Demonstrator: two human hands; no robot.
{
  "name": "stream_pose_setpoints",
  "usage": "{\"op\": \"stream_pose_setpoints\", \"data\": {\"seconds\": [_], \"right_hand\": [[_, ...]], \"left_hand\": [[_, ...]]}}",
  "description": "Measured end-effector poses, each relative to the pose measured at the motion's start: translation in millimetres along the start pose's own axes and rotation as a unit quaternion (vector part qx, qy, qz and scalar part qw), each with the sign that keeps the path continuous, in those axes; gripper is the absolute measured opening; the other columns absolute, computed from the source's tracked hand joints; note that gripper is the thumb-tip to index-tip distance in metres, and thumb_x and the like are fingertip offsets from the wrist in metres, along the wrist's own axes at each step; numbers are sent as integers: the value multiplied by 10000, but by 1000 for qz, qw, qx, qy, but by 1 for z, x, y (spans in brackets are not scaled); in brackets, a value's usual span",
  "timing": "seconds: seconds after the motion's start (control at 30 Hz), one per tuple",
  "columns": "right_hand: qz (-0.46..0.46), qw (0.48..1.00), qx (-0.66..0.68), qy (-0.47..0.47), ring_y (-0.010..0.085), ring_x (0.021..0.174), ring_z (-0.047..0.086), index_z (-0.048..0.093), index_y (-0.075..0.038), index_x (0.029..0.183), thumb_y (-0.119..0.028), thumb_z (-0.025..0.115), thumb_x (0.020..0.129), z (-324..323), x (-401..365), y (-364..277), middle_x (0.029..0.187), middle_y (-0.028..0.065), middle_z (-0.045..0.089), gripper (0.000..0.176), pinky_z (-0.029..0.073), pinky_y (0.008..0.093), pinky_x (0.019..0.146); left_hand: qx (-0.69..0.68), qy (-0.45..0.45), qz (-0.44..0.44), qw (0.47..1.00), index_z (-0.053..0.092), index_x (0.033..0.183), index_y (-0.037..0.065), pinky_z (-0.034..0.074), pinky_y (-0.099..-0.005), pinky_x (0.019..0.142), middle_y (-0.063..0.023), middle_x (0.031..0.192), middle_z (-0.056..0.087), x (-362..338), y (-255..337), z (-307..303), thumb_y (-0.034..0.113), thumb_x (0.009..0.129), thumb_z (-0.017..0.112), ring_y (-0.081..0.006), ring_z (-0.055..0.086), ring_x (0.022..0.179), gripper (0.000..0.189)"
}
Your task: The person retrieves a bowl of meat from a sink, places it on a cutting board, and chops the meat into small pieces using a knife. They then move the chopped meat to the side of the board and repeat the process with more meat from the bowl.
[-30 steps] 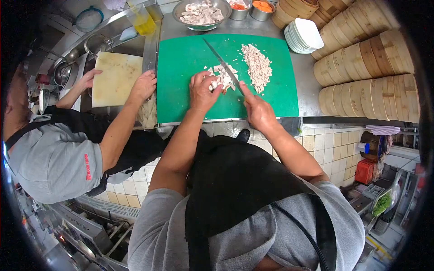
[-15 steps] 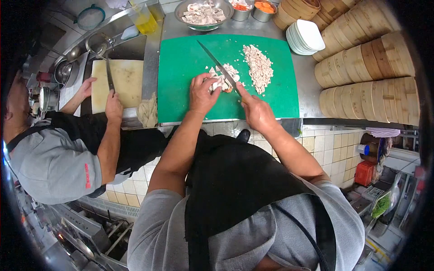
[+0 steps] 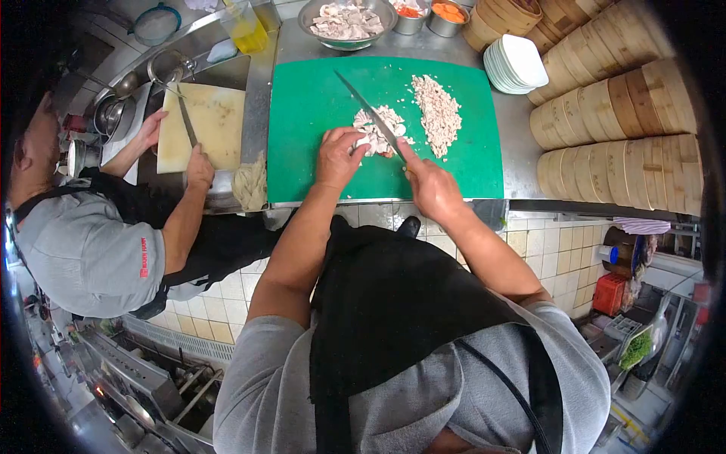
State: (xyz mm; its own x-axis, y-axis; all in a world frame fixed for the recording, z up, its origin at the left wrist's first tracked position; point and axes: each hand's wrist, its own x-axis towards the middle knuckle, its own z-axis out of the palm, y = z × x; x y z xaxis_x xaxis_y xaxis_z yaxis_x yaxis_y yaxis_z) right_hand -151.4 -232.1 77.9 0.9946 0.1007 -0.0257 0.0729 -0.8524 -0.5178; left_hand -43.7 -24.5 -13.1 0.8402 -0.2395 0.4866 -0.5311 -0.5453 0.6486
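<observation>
My right hand (image 3: 435, 189) is closed around the handle of a long kitchen knife (image 3: 365, 106), index finger stretched along it. The blade points up and left across a pile of chopped pale food pieces (image 3: 388, 119) on a green cutting board (image 3: 302, 98). My left hand (image 3: 338, 157) rests at the left edge of that pile, its curled fingers and thumb against the pieces; the fingertips are partly hidden. To the right of the knife, a second heap of finely chopped pale pieces (image 3: 436, 113) lies on the board.
Behind the board stand a metal bowl of pale slices (image 3: 306, 23) and tins of orange pieces (image 3: 449, 13). White plates (image 3: 522, 60) and bamboo steamers (image 3: 590, 113) line the right. At left, a co-worker (image 3: 91, 250) holds a knife over a pale board (image 3: 219, 125).
The view has shifted slightly. My knife and both hands stay almost in place at the pile. The co-worker's knife and hands have moved a little over the pale board.
</observation>
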Motion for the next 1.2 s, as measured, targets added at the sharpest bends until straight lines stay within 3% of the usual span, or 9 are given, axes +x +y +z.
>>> {"op": "stream_pose_setpoints", "data": {"seconds": [0.23,0.33,0.4,0.6,0.7,0.8,0.9,1.13,1.2], "right_hand": [[19,997,-21,-77,446,870,670,344,-242,1600,-64,609,935,7,1,4,958,265,687,738,541,517,779],[-17,999,35,8,443,861,668,346,-241,1600,-66,610,939,11,-2,3,949,250,684,733,538,519,775],[3,995,-50,-88,438,839,691,363,-246,1593,-112,586,966,17,3,12,976,261,681,679,561,517,771],[-51,998,32,32,438,808,690,366,-245,1590,-112,590,961,14,-4,2,962,257,680,680,561,528,754],[-7,995,-61,-82,435,804,689,364,-253,1590,-99,590,955,13,3,6,939,249,678,691,560,526,751],[-31,1000,2,-1,432,797,689,352,-262,1596,-88,589,949,4,-3,-8,913,243,676,710,560,526,746],[-39,996,-56,-66,429,809,691,344,-268,1599,-81,590,942,17,-5,3,916,237,679,726,561,523,754],[-41,999,3,-8,431,832,693,339,-279,1601,-84,592,941,12,-4,-1,963,239,681,733,563,517,759],[-21,991,-80,-102,429,810,697,337,-282,1602,-91,586,944,13,1,3,968,237,683,730,567,519,743]], "left_hand": [[-31,19,-18,999,727,955,86,544,-420,876,-101,1086,692,-3,4,-4,149,743,876,-315,653,1011,266],[-29,46,-28,998,712,943,81,554,-410,860,-107,1098,688,-6,1,-5,136,739,882,-310,663,1006,271],[-17,10,-22,1000,720,953,81,560,-395,847,-105,1085,691,-9,0,-7,124,740,883,-301,670,1003,272],[-41,13,-13,999,726,959,84,540,-420,853,-89,1034,687,-10,-2,-8,130,748,869,-320,647,989,259],[-36,4,-11,999,718,941,84,539,-420,858,-90,1045,682,-10,-1,-10,130,745,871,-320,643,1002,253],[-50,17,-20,998,704,915,83,536,-422,857,-86,1031,669,-12,2,-10,123,741,872,-318,632,1007,246],[-35,19,-22,999,692,902,83,531,-425,847,-82,1011,654,-14,3,-10,114,727,875,-316,618,994,255],[-4,32,28,999,706,855,98,524,-427,829,-68,964,657,-15,4,-10,90,708,873,-308,612,959,222],[0,21,51,998,714,838,104,524,-423,825,-61,946,665,-12,3,-11,72,716,859,-304,615,949,191]]}}
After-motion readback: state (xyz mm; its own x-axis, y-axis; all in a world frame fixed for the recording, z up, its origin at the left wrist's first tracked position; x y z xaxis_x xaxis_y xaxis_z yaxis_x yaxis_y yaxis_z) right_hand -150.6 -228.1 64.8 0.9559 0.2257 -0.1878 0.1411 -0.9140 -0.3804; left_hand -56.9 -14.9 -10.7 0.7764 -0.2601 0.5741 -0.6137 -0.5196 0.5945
